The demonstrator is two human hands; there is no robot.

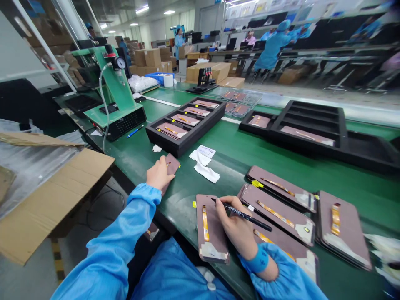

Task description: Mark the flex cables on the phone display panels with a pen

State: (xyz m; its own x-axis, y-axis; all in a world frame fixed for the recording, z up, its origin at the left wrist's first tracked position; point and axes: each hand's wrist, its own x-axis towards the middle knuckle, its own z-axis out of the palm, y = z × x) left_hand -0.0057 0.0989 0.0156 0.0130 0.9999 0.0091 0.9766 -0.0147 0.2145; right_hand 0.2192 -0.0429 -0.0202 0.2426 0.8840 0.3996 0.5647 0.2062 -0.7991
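My left hand [159,174] is closed on a phone screen panel [171,163], its fingers over the panel's near side; part of that panel is hidden. In my right hand [236,229] is a black marker pen [250,216], its tip pointing left above the upper part of another phone screen panel [215,227]. That panel lies back side up near the table edge, with an orange flex cable [205,223] and a yellow tab [194,204]. Right of the hand lie stacked panels [278,206], one partly hidden beneath my wrist. Another panel stack [348,241] stands farther right.
A black slotted tray [178,146] holds several panels ahead. More black trays [312,125] stand at the right. White paper slips [206,171] lie mid-table. A green press [109,89] and a blue pen [135,131] are at left, beyond an open cardboard box [62,196].
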